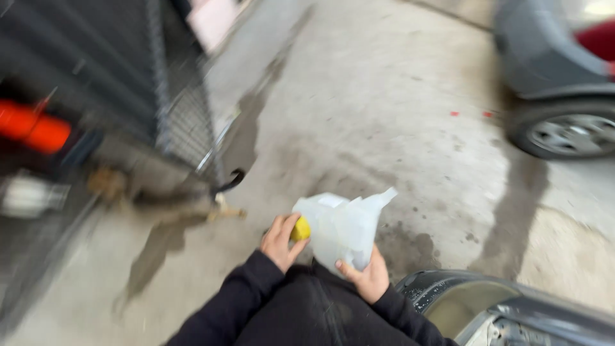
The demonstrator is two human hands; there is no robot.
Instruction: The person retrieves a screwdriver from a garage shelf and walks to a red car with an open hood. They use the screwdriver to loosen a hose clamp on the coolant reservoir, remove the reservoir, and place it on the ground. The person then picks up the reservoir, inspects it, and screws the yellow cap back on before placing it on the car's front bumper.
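Two hands at work: both bare, both on one translucent white plastic reservoir (343, 229), held in front of the body above a concrete floor (397, 109).
Head view, left hand (280, 241): its grip is closed around a yellow cap (300, 229) at the reservoir's left end, fingers curled over the top of the cap, thumb below.
Head view, right hand (367, 277): it cups the reservoir from underneath, thumb pressed on the near face, fingers wrapped behind; a firm, closed grip bearing the weight.
Reservoir: tilted, with a pointed spout or tab sticking up at its upper right; whether it holds fluid cannot be told through the blur.
Step in hand: by the look of it, turning the cap while the other hand steadies the body; whether it is going on or coming off cannot be told.
Next move calls for: a steady hold underneath and a twist kept square to the neck.
Surroundings: dark car bodywork (512, 307) just right of the arms, a car wheel (567, 134) well apart at upper right, a wire mesh panel (186, 115) and an orange object (32, 128) on the left, dark stains on the floor.
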